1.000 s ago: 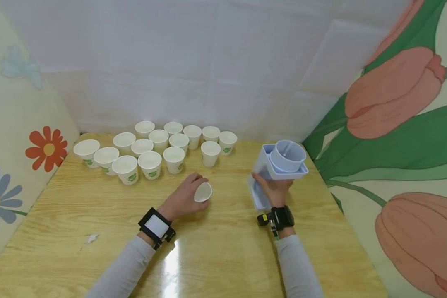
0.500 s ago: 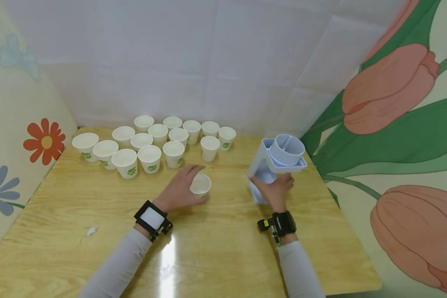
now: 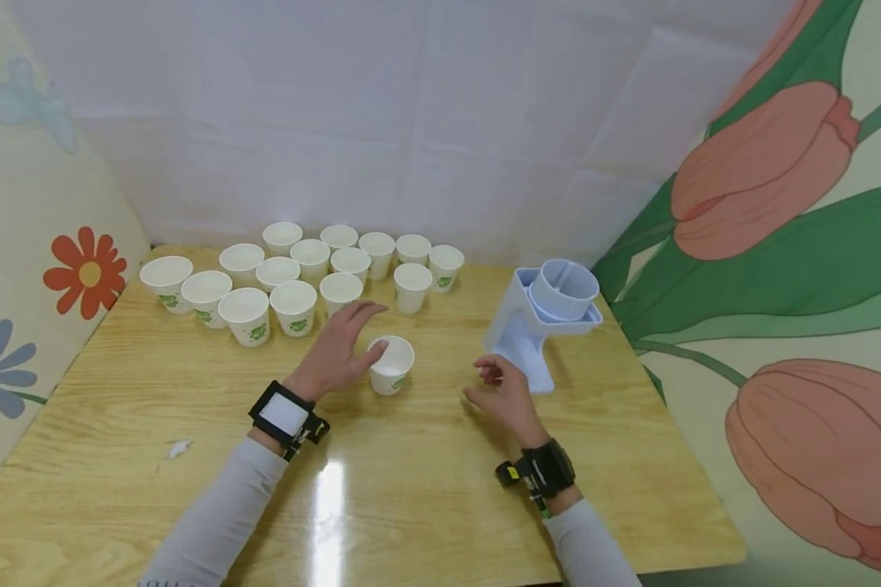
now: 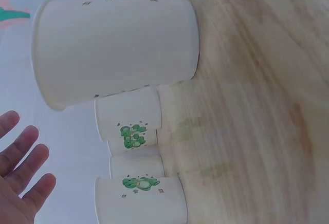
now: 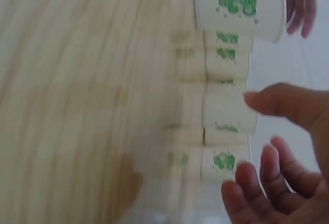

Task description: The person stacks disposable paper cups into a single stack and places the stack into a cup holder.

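1. Paper cup (image 3: 391, 368) is standing upright on the near-middle part of the wooden table (image 3: 411, 497), apart from the other cups, its mouth facing up and its green print showing low on the side facing the near edge.
2. Right hand (image 3: 510, 398) is hovering above the table, right of that cup; its thumb (image 5: 282, 100) and loosely bent fingers (image 5: 270, 165) are leaving a wide gap between them with only air inside.
3. Left hand (image 3: 334, 346) is hanging just left of the cup, palm turned toward it. Its fingers (image 4: 31, 165) are lying nearly straight, well away from the thumb (image 3: 370, 355), which is overlapping the cup's rim in the head view; whether it is touching, I cannot tell.
4. Pale-blue stand (image 3: 539, 326) is rising just beyond the right hand, on the table's right side, its tray bearing a round cylinder (image 3: 565, 292).
5. White cups (image 3: 294, 308) are standing upright in a close cluster along the far left and far middle of the table, several showing green prints.
6. Flower-painted panel (image 3: 88, 273) is bordering the table on the left, and a tulip-painted panel (image 3: 756, 187) is bordering it on the right.
7. White sheet (image 3: 382, 106) is hanging behind everything at the far side, showing fold creases.
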Demonstrator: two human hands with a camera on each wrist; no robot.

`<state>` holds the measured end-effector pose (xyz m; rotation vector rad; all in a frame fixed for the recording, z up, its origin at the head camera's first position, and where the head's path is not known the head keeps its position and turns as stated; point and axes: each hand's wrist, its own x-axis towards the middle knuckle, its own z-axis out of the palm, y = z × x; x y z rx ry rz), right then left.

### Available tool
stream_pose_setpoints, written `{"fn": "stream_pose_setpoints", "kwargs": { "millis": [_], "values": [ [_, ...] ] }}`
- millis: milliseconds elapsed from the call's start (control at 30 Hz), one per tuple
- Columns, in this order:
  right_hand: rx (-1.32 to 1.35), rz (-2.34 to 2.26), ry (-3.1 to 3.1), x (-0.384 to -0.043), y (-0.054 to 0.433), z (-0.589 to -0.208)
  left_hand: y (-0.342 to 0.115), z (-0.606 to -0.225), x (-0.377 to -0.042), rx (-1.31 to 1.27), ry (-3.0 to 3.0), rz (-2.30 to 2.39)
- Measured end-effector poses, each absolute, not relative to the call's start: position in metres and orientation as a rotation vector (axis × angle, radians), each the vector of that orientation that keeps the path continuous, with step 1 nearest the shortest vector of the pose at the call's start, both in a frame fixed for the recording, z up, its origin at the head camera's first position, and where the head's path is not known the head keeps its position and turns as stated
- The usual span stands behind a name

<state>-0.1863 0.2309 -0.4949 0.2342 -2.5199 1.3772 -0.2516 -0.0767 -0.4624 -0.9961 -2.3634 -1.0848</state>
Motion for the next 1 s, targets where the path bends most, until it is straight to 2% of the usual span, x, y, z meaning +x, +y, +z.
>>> {"fn": "stream_pose_setpoints", "kwargs": {
  "millis": [233,600,1000],
  "values": [
    [0.531,1.417,-2.628,-0.208,0.191,-0.492,-0.089,-0.456,-0.259,-0.951,-2.339,-1.141],
    [0.825,1.888,-2.632,-0.265,0.15,-0.5,-0.121,-0.451,-0.277,-0.82,-2.162,-1.144],
    [0.943,1.794,-2.654,-0.278,0.126,-0.504,-0.18,-0.447,-0.291,-0.572,-2.234,-1.205]
  ]
}}
